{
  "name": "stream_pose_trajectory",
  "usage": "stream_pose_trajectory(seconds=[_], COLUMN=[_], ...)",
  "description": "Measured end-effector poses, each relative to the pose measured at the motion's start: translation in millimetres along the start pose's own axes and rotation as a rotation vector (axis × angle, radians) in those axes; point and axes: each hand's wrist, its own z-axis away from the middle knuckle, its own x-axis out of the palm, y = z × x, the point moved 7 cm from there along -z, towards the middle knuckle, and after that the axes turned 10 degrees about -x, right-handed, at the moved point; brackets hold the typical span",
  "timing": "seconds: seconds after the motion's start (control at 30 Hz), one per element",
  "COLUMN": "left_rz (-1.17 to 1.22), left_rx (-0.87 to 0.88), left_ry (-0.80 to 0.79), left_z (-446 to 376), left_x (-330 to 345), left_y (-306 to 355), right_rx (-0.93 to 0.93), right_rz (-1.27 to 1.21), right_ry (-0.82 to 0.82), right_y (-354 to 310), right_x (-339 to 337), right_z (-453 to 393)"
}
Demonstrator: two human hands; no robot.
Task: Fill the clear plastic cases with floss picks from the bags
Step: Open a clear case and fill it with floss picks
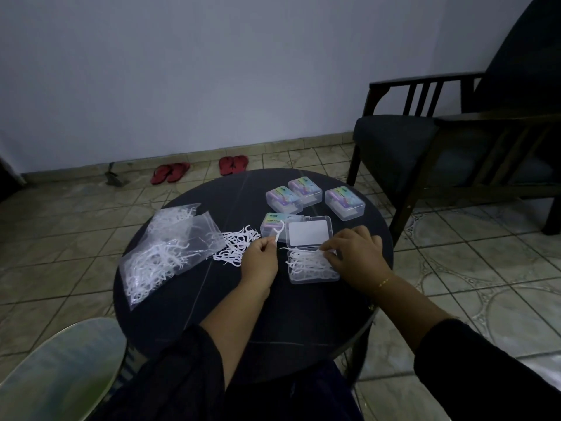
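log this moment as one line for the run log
left hand: pinches one pick | right hand: on picks in open case | loose pile by bags | closed cases behind
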Motion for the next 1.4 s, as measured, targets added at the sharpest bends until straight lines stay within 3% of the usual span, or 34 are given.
stream_pose_trajectory(seconds=[0.17, 0.37, 0.73, 1.0, 1.4], left_rz=[0.157, 0.013, -0.266, -0.400, -0.331], left_rx=[-0.035, 0.130, 0.408, 0.552, 0.593], left_ry=[-0.067, 0.015, 0.024, -0.075, -0.047], left_z=[0, 15, 29, 34, 41], left_x=[8, 3, 1, 10, 8], left_y=[-2, 11, 40, 48, 55], right_rx=[-0.022, -0.031, 0.036, 0.041, 0.116], right_rz=[0.003, 0.000, 0.043, 0.043, -0.239], right_ry=[0.012, 0.054, 0.070, 0.082, 0.270], right_y=[-3, -7, -1, -3, 1], right_x=[3, 5, 4, -2, -17], right_z=[2, 8, 11, 10, 11])
